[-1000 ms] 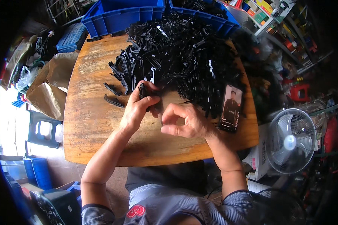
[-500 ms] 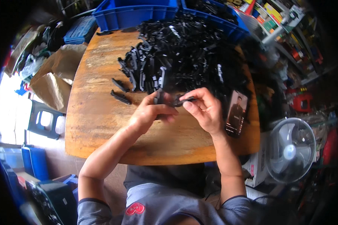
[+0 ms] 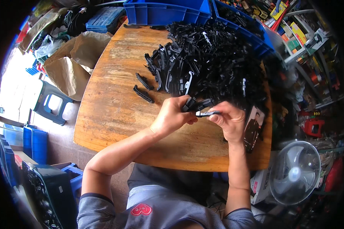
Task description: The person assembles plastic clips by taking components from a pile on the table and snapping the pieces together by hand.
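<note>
Over the near side of the wooden table [image 3: 114, 95], my left hand [image 3: 172, 115] is closed around a few black plastic pieces [image 3: 190, 104] that jut out past its fingers. My right hand [image 3: 229, 119] pinches a slim black part [image 3: 207, 113] with a pale, shiny stretch, held level beside the left hand's pieces. Whether the two touch is hard to make out. Just beyond both hands spreads a large heap of black plastic parts [image 3: 214, 61]. Two loose black strips [image 3: 143, 94] lie left of the heap.
Blue crates [image 3: 168, 14] stand along the table's far edge. A phone [image 3: 252, 128] with a lit screen rests right of my right hand. A fan [image 3: 294, 173] is at the lower right, a grey stool [image 3: 53, 103] and brown paper bag [image 3: 70, 68] at the left.
The view has shifted, so the table sits farther right. My right hand now holds the slim part level with its pale side showing. The left hand still grips black pieces.
</note>
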Action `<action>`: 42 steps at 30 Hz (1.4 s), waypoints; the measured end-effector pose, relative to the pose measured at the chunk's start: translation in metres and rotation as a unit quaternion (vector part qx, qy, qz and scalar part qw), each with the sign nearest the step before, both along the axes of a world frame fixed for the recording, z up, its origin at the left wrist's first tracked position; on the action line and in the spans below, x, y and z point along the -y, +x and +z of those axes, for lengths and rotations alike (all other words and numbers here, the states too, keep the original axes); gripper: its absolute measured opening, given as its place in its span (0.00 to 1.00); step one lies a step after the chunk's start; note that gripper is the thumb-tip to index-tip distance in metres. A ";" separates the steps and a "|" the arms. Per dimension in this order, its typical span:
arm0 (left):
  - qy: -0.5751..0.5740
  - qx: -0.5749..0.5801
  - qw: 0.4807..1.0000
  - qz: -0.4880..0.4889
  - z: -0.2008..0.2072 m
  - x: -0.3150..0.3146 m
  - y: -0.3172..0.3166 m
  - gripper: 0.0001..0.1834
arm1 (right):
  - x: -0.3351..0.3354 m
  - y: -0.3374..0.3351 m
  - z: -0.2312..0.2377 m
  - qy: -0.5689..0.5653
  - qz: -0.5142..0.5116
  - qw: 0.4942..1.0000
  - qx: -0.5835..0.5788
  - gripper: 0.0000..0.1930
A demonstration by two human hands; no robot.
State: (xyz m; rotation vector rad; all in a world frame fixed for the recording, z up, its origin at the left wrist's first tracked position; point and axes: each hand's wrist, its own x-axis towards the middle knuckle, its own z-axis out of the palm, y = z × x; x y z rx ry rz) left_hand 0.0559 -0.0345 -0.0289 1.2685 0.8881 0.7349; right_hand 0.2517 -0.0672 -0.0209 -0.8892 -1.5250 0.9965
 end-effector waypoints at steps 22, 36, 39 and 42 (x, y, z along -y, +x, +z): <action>0.354 -0.072 0.932 0.023 0.001 0.009 -0.001 0.15 | 0.002 -0.011 0.006 0.033 -0.031 0.995 0.084 0.22; 0.283 -0.147 0.934 -0.163 -0.002 0.020 0.006 0.16 | 0.003 0.011 0.019 0.035 0.094 0.966 0.239 0.15; 0.126 0.003 0.981 -0.150 0.009 0.011 0.003 0.16 | 0.002 0.009 0.023 0.046 0.019 0.982 0.182 0.14; 0.202 0.053 0.971 -0.114 0.002 0.008 0.001 0.16 | 0.003 0.013 0.020 0.063 0.015 0.992 0.109 0.14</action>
